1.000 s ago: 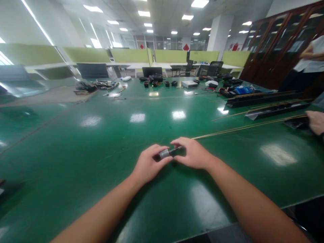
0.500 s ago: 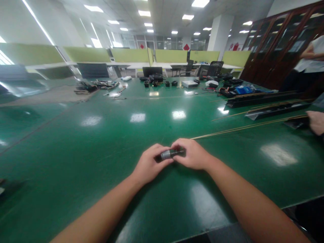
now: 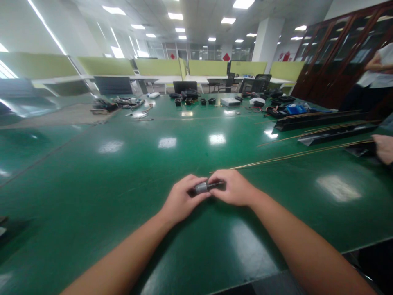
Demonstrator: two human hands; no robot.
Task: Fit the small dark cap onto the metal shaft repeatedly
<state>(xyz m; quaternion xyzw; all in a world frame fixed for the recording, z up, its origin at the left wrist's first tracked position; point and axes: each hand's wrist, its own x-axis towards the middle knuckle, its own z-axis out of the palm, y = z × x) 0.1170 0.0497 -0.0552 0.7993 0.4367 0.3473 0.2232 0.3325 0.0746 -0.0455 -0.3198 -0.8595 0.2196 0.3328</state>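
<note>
Between my two hands, low over the green tabletop, lies a small cylindrical part [image 3: 202,187], dark with a silver-grey band. My left hand [image 3: 183,197] is closed around its left end, thumb and fingers on either side. A thin dark shaft-like piece [image 3: 216,185] runs from its right end into my right hand [image 3: 233,187], whose fingers and thumb pinch it. My palms hide both ends, and the exact kind of part cannot be made out. Just behind my right hand, thin brass-coloured rods [image 3: 267,161] stretch away to the right.
Black channel-shaped trays [image 3: 334,133] with more rods lie at the right, where another person's hand [image 3: 384,148] rests. Along the far edge of the green table [image 3: 138,164] are black parts, a silver box [image 3: 230,101] and a blue item [image 3: 295,109]. Someone stands beyond, at the right.
Both hands keep their hold on the cylindrical part, in almost the same place. My right hand's fingers have shifted very slightly.
</note>
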